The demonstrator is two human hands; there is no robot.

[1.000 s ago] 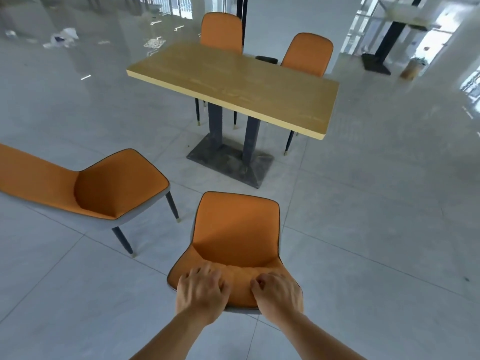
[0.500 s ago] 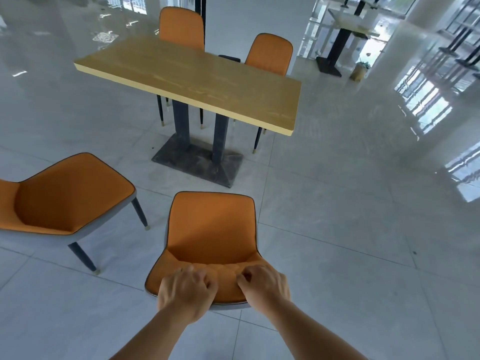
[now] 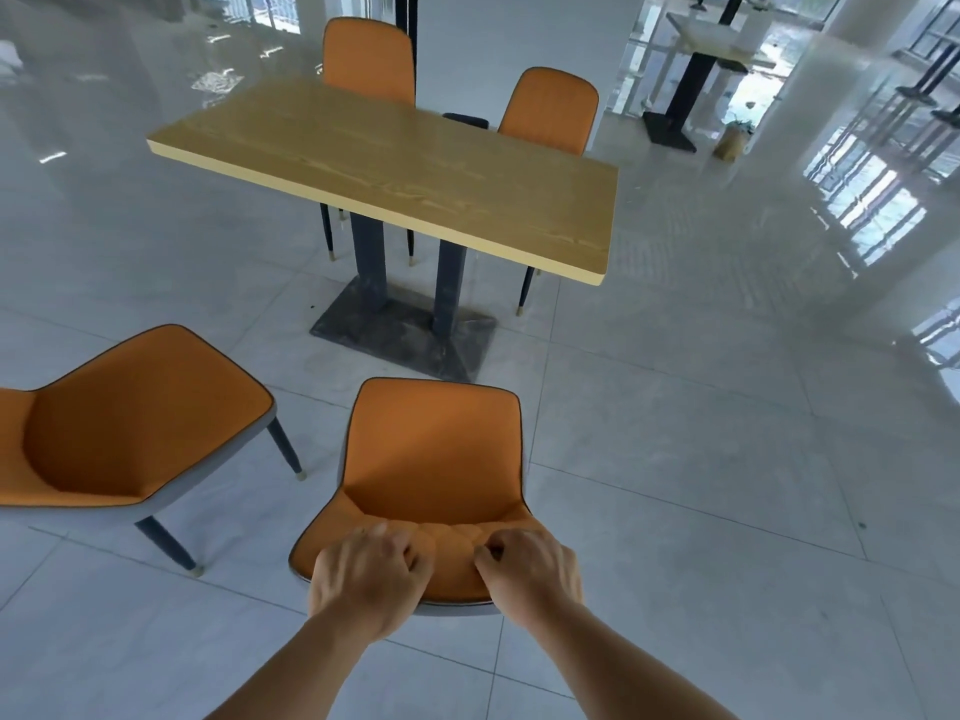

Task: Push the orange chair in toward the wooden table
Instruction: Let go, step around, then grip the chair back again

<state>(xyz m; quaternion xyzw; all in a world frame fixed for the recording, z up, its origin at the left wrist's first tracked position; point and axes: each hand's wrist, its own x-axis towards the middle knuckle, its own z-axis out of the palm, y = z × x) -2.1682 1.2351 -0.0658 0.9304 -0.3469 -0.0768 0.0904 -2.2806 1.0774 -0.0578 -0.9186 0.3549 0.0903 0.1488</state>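
While left hand (image 3: 370,576) and right hand (image 3: 530,569) clamp the orange chair (image 3: 434,459) backrest, worktop (image 3: 395,168) base (image 3: 405,335) at 12 o'clock may snag its legs.

You have four orange padded chairs (image 3: 436,449), one rectangular light-wood worktop (image 3: 405,174), and your two bare hands (image 3: 371,576).

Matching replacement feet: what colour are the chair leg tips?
Gold tips on dark legs, seen on the side chair in the head view.
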